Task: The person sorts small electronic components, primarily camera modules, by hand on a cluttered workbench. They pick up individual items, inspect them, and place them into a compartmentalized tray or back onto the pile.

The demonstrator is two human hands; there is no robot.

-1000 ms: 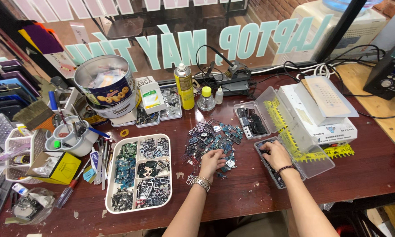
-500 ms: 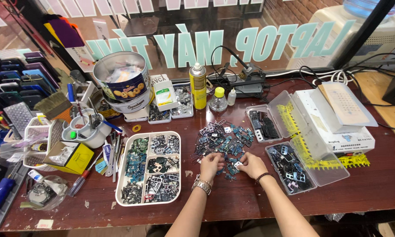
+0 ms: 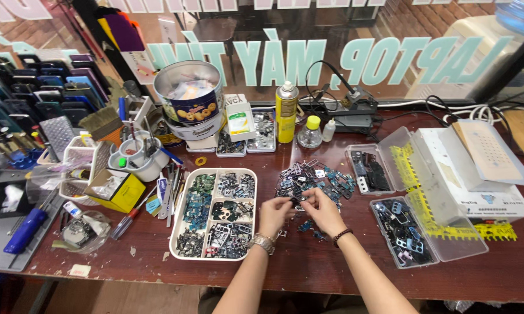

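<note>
Hands meet over a loose pile of small electronic parts [image 3: 313,177] on the dark wooden tabletop [image 3: 331,267]. The left hand [image 3: 275,214], with a metal watch at its wrist, and the right hand [image 3: 323,210], with a dark bead bracelet, sit at the near edge of that pile, their fingers brought together on one small dark part [image 3: 297,201] pinched between them, just above the pile's near side. The other fingers curl loosely; whether they touch the pile I cannot tell.

Left of the pile lies a white divided tray [image 3: 177,232] with four compartments full of sorted small boards and metal frames. Right of the pile stands a clear plastic box [image 3: 366,167] with dark parts, and nearer and further right a second open clear box [image 3: 407,256] holds more blue and grey pieces, its lid leaning against a white carton [image 3: 506,203]. Behind the pile stand a yellow spray can [image 3: 286,113], a small bottle with a green cap [image 3: 311,132] and a dark soldering stand [image 3: 355,107] with cables. Far left of the pile, beyond the tray, sit a round biscuit tin [image 3: 188,99], a white cup of tools [image 3: 138,161] and a yellow box [image 3: 122,192].
</note>
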